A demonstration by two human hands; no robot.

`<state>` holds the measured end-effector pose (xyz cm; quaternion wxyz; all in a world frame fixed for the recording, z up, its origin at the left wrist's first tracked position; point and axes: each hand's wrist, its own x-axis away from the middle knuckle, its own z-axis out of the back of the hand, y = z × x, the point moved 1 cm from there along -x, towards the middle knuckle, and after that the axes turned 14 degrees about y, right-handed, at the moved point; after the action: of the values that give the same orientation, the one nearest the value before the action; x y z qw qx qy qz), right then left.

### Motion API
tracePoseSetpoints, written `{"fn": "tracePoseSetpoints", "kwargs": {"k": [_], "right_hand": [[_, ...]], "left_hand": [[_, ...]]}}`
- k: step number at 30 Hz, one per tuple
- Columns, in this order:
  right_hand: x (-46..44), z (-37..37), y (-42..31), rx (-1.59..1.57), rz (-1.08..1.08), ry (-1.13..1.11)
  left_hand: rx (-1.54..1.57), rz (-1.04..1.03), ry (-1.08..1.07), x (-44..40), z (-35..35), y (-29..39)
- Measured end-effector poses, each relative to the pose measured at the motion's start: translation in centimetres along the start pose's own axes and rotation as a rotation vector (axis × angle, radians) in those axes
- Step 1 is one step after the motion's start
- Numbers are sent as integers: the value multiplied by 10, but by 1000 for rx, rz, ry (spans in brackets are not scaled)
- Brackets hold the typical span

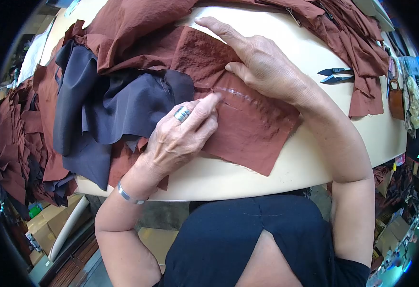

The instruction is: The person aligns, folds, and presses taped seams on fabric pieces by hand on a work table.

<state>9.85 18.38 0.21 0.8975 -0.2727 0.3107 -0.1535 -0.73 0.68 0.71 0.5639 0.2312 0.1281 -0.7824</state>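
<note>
A reddish-brown fabric piece [252, 143] lies on the table in front of me, with a pale shiny line and puckers across it. My left hand [185, 129], with a ring and a bracelet, is closed, its fingertips pinched at the fabric beside that line. Anything small between those fingertips is hidden. My right hand [262, 62] rests over the fabric's upper right, index finger stretched out and thumb apart; its other fingers are mostly hidden. Dark grey fabric [118, 105] lies bunched left of my left hand, joined by more brown cloth [137, 28] behind.
Two dark thread snips [336, 75] lie on the cream table [314, 158] at the right. Brown cloth with zippers [343, 33] runs along the far right edge. A heap of brown scraps [18, 138] hangs at the left. A cardboard box [51, 229] stands below.
</note>
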Motion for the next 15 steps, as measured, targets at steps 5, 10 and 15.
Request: {"fn": "tracePoseSetpoints", "kwargs": {"k": [5, 10, 15], "right_hand": [[-2, 5, -6, -70, -73, -42], [-2, 0, 3, -24, 4, -13], [-3, 1, 0, -7, -71, -84]], "left_hand": [[9, 31, -32, -8, 1, -2], [27, 40, -66, -6, 2, -4], [27, -26, -63, -4, 1, -4]]}}
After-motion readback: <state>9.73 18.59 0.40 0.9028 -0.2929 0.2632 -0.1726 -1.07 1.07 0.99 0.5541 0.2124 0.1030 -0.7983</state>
